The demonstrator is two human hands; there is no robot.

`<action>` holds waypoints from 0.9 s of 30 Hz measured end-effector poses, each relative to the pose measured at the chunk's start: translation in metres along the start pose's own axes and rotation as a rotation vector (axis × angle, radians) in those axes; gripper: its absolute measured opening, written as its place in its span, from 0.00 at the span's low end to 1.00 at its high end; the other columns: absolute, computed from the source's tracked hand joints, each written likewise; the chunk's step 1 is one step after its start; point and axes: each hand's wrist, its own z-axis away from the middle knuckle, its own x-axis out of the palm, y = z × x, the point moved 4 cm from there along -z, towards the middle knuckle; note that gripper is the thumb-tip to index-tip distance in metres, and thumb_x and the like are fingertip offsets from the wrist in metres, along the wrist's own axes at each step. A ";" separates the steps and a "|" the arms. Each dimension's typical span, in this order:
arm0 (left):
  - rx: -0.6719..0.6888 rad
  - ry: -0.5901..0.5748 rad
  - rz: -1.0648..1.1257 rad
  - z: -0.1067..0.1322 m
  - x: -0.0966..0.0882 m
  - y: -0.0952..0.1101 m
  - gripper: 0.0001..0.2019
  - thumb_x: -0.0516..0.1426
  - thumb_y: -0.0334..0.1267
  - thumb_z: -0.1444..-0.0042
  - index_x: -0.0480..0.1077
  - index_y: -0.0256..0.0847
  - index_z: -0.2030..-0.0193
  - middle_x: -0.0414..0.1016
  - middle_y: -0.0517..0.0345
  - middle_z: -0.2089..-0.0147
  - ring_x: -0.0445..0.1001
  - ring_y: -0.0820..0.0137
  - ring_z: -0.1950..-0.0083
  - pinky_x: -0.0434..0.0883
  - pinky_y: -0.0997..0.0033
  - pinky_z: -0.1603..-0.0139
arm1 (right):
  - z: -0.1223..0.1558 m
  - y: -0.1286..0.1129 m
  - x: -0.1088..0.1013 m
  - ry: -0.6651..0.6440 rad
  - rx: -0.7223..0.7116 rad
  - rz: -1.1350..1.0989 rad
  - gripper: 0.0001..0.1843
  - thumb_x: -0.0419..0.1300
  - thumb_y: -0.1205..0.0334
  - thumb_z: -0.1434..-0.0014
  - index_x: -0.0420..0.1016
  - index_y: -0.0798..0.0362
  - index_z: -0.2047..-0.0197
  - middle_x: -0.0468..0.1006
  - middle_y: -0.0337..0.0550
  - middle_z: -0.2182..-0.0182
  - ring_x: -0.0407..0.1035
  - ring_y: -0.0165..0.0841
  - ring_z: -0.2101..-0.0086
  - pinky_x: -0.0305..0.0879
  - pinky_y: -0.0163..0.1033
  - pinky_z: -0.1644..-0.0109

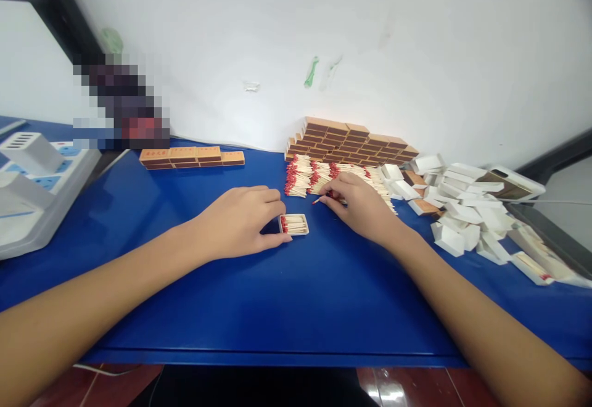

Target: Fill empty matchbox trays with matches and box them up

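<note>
A small white matchbox tray (306,224) lies on the blue table, filled with matches whose red heads point left. My left hand (247,221) steadies the tray's left end between thumb and fingers. Just beyond it to the right, my right hand (354,200) is closed in a pinch, with a match (316,201) sticking out from the fingertips. That hand rests by a heap of loose matches (298,176) with red heads, and covers part of it. Whether more matches are tucked inside the fingers is hidden.
Stacked matchboxes (345,142) stand against the wall behind the heap. A shorter row of matchboxes (192,157) sits at back left. Empty white trays (467,203) pile up on the right, near a phone (518,182). A power strip (55,203) with plugs occupies the left.
</note>
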 end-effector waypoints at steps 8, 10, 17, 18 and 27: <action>0.002 0.000 0.002 0.001 -0.001 0.001 0.16 0.64 0.51 0.31 0.80 0.38 0.54 0.80 0.56 0.57 0.78 0.63 0.56 0.68 0.64 0.60 | -0.001 0.001 0.002 -0.014 0.010 -0.019 0.07 0.60 0.65 0.30 0.74 0.50 0.63 0.74 0.46 0.66 0.69 0.41 0.63 0.64 0.44 0.59; 0.009 0.004 -0.005 0.001 -0.002 0.001 0.15 0.64 0.50 0.32 0.80 0.38 0.54 0.80 0.56 0.58 0.78 0.63 0.57 0.68 0.64 0.60 | 0.000 0.000 0.002 -0.030 0.008 -0.020 0.08 0.58 0.64 0.29 0.72 0.50 0.62 0.74 0.47 0.65 0.69 0.41 0.63 0.64 0.45 0.59; 0.006 0.010 -0.007 0.001 -0.001 0.000 0.15 0.64 0.50 0.32 0.80 0.38 0.54 0.80 0.55 0.57 0.78 0.64 0.57 0.69 0.64 0.60 | 0.003 -0.018 -0.005 -0.053 -0.024 -0.086 0.07 0.55 0.62 0.26 0.70 0.49 0.58 0.74 0.48 0.60 0.69 0.42 0.60 0.66 0.46 0.56; 0.004 0.005 -0.006 0.001 -0.001 0.000 0.15 0.64 0.50 0.32 0.80 0.38 0.53 0.80 0.55 0.57 0.78 0.63 0.56 0.69 0.64 0.59 | 0.004 -0.024 -0.007 -0.049 -0.032 -0.104 0.06 0.55 0.62 0.25 0.70 0.49 0.58 0.74 0.48 0.59 0.70 0.42 0.59 0.66 0.46 0.55; 0.002 0.002 -0.001 0.000 0.000 0.000 0.16 0.63 0.50 0.31 0.79 0.38 0.53 0.80 0.55 0.57 0.78 0.63 0.57 0.68 0.65 0.60 | 0.011 -0.069 -0.008 -0.128 -0.108 -0.219 0.04 0.56 0.63 0.24 0.70 0.49 0.55 0.74 0.47 0.58 0.69 0.40 0.57 0.67 0.45 0.53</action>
